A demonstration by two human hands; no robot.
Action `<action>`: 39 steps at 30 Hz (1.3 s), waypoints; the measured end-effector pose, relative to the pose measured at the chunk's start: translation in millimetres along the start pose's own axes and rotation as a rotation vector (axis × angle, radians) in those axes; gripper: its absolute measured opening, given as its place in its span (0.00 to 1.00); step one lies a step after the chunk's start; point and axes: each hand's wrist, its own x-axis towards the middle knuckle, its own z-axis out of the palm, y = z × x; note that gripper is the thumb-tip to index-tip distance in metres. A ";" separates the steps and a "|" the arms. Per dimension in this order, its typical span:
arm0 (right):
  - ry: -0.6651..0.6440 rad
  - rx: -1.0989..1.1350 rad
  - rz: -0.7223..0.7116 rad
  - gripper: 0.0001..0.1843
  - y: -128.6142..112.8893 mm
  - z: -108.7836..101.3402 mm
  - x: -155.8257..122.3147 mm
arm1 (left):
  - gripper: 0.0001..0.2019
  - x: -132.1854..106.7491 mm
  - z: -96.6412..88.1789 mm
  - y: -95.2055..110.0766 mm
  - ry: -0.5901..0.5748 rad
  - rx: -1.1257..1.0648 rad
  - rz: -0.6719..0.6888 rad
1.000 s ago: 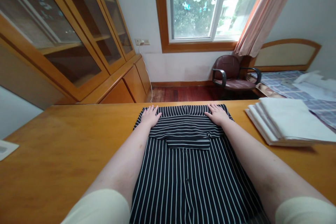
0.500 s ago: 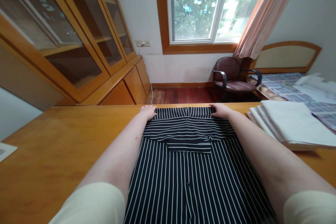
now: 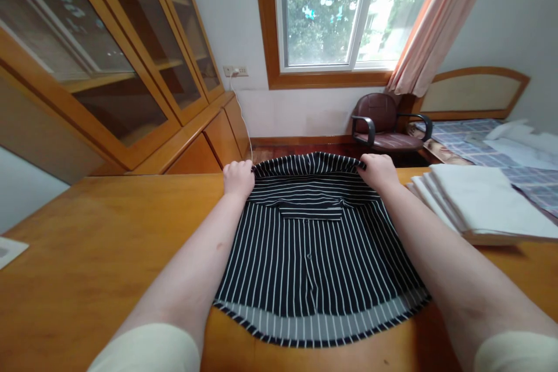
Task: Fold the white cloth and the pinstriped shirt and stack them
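Observation:
A black shirt with white stripes lies spread on the wooden table, its curved hem toward me and the paler inside showing along that hem. Buttons run down its middle below a folded striped band. My left hand grips the far left corner of the shirt, fingers curled round the cloth. At the far right corner, my right hand is closed on the fabric in the same way. The far edge of the shirt is lifted a little and bunched between both hands, at the table's far edge.
A stack of folded white cloth sits on the table to the right. Beyond are a brown armchair, a bed and a window. A glass-fronted cabinet stands left; a white card lies at the left edge.
Both hands have closed on the shirt's far corners and raised that edge. The shirt has slid away from me, so its near hem now shows on the table.

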 end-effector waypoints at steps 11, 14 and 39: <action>-0.359 0.146 -0.155 0.20 -33.6 -9.6 -110.5 | 0.23 -128.0 7.3 9.6 -0.283 -0.199 0.229; -0.404 0.177 -0.164 0.30 -40.7 2.3 -121.4 | 0.28 -139.5 25.3 12.7 -0.318 -0.202 0.223; -0.522 0.448 -0.144 0.36 16.3 -21.0 -211.7 | 0.36 -208.0 -22.5 -28.8 -0.529 -0.280 0.341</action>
